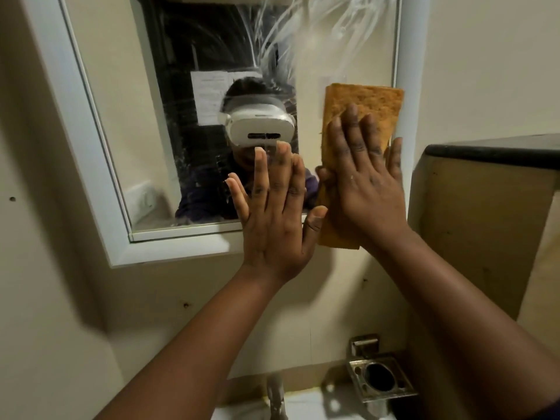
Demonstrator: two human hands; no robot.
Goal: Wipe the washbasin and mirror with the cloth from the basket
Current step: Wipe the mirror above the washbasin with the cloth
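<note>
A white-framed mirror hangs on the cream wall, with wet smear marks across its upper right glass. An orange-brown cloth lies flat against the mirror's right side, reaching past the lower frame. My right hand presses flat on the cloth with fingers spread, thumb hooked round its left edge. My left hand rests flat and open on the glass and lower frame just left of the cloth, holding nothing. A sliver of the white washbasin shows at the bottom, behind a metal tap.
A metal wall-mounted holder with a round opening sits low on the right, beside the tap. A dark-topped wooden partition stands close on the right of the mirror. Small screw holes dot the wall.
</note>
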